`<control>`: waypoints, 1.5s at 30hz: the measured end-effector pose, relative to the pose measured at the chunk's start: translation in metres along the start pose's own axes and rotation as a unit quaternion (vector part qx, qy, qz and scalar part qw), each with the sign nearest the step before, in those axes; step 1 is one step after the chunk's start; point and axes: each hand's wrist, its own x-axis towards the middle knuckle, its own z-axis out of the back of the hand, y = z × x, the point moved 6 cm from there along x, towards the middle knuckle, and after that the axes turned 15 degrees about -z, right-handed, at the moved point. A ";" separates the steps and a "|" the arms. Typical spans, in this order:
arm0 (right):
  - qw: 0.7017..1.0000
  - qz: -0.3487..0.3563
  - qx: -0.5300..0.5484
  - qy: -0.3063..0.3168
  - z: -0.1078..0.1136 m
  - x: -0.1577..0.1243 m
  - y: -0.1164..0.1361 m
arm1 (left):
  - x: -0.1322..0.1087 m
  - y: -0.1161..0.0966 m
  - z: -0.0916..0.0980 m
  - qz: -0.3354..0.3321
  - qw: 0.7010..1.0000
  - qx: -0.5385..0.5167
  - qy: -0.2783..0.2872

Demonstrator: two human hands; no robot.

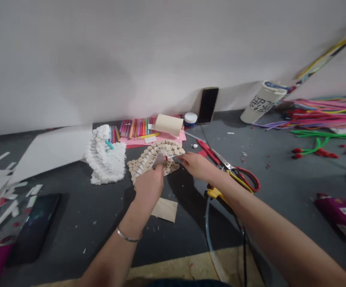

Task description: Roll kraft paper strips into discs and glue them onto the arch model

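Note:
An arched craft model (144, 159) covered in round beige discs stands on the dark table in the middle, with white strips along its curve. My left hand (149, 181) is closed on its near side, thumb at the inner face of the arch. My right hand (196, 162) pinches the right end of the model; its fingertips are partly hidden. A small red bit shows inside the arch between my hands. Just left stands a similar model (108, 159) covered in fluffy white material, with a teal piece on it.
Red-handled scissors (228, 165) and a yellow-handled tool (216, 194) lie beside my right forearm. Behind are colored pens (138, 128), a cardboard roll (169, 124), a lidded jar (190, 119) and a phone (208, 105). A brown paper piece (165, 209) lies in front.

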 end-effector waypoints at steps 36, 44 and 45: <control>0.991 -0.018 0.117 0.056 -0.018 0.055 -0.007 | 0.060 -0.004 -0.003 0.054 0.985 0.115 0.116; 0.992 -0.023 0.114 0.054 -0.018 0.052 -0.005 | 0.059 -0.006 -0.010 0.063 0.987 0.114 0.099; 0.992 -0.024 0.114 0.054 -0.018 0.052 -0.005 | 0.059 -0.007 -0.010 0.064 0.987 0.114 0.098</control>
